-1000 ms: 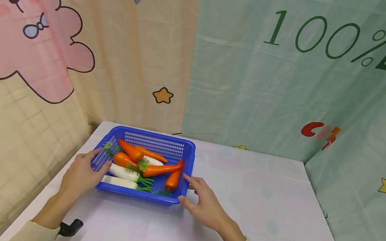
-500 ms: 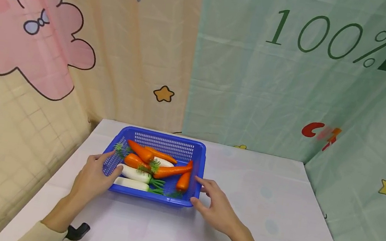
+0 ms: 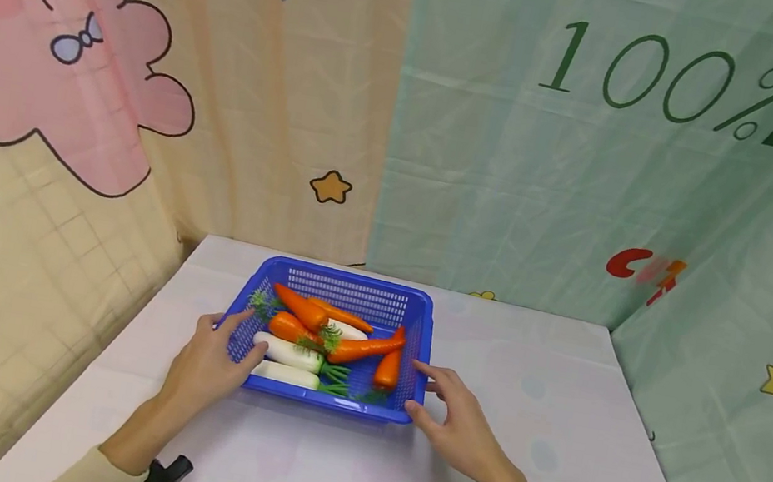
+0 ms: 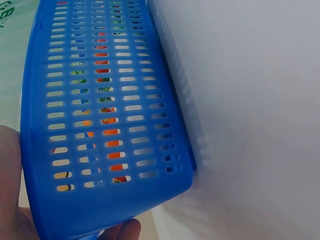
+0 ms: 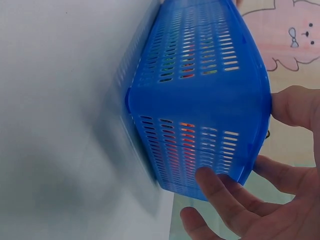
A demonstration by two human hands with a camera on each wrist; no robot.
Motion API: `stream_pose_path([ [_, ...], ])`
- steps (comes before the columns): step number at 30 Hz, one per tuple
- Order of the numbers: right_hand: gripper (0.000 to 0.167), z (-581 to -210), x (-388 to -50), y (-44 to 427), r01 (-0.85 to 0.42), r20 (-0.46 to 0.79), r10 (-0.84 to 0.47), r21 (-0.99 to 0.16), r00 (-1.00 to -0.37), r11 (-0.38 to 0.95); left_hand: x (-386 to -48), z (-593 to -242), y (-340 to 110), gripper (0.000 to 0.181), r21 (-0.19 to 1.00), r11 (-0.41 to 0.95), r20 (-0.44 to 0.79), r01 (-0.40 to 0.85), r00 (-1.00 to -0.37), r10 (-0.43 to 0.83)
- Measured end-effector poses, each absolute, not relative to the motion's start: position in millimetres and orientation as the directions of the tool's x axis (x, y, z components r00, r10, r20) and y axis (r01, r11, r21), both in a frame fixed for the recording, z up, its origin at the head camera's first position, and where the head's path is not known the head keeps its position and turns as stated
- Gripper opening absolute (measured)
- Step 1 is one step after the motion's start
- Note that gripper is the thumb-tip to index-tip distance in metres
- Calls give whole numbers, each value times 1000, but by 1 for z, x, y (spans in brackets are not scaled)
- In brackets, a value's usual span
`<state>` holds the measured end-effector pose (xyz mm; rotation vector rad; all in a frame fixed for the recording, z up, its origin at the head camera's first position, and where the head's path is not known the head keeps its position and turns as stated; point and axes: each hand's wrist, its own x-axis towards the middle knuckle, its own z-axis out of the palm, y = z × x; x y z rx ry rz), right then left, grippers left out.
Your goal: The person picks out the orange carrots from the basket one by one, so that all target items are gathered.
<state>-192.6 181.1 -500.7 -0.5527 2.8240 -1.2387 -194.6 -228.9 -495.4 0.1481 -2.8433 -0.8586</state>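
Observation:
A blue plastic basket (image 3: 348,408) with slotted walls holds several orange carrots (image 3: 363,349) and white radishes (image 3: 291,353) with green tops. My left hand (image 3: 205,368) grips its left side, thumb at the front left corner. In the left wrist view that hand (image 4: 10,175) curls round the rim of the basket (image 4: 100,212), fingertips showing below. My right hand (image 3: 465,435) holds the opposite side. The right wrist view has this hand's (image 5: 280,200) thumb on the rim and its fingers against the outer wall of the basket (image 5: 195,102). Whether the basket touches the table cannot be told.
The basket is over the back left part of a white-covered table (image 3: 531,382). Behind stands a beige curtain (image 3: 286,107) with a pink bear print, joined by a green curtain (image 3: 490,165) with lettering that continues along the right side.
The basket has moved to the right across the table with its vegetables inside. Both hands have travelled with it, keeping their places at its two sides.

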Motion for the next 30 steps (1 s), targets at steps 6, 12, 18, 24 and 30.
stream_pose_path([
  [6,61,-500,-191,192,-305,135,-297,-694,-945,653,-190,-497,-219,71,560,828,139,-26,-982,-125],
  [12,58,-501,-190,201,-318,157,-292,-681,-943,660,-185,-498,-211,71,558,830,155,-10,-981,-117],
  [18,51,-503,-185,209,-360,211,-295,-648,-932,671,-179,-497,-204,71,545,838,154,-6,-982,-108],
  [24,47,-503,-185,213,-365,223,-291,-633,-930,683,-172,-495,-200,72,538,843,160,-1,-982,-104],
  [30,57,-495,-187,217,-357,181,-312,-585,-933,728,-173,-494,-198,84,509,861,121,-11,-989,-85],
])
